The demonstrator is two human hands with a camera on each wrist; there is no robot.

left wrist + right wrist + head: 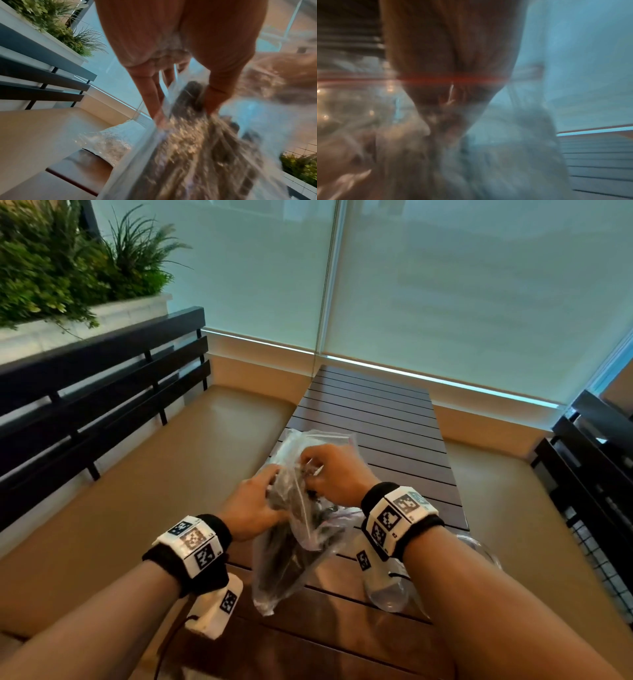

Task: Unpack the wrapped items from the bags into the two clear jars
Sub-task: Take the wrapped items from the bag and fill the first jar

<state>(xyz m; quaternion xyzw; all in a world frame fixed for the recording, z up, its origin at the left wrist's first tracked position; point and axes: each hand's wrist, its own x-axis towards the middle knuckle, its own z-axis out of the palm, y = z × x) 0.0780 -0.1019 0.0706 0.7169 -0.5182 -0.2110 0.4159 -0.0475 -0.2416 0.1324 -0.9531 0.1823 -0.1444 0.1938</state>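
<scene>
I've got the clear bag (pixel 291 546) lifted over the slatted table (pixel 376 412), my left hand (pixel 253 501) gripping its side around the dark wrapped items (pixel 287 542) while my right hand (pixel 329 474) pinches the top edge. The jar (pixel 479 546) sits low to my right (mostly hidden by my forearm). Best to peel the mouth wide, keep the bag upright, then draw items out singly so none spill
</scene>
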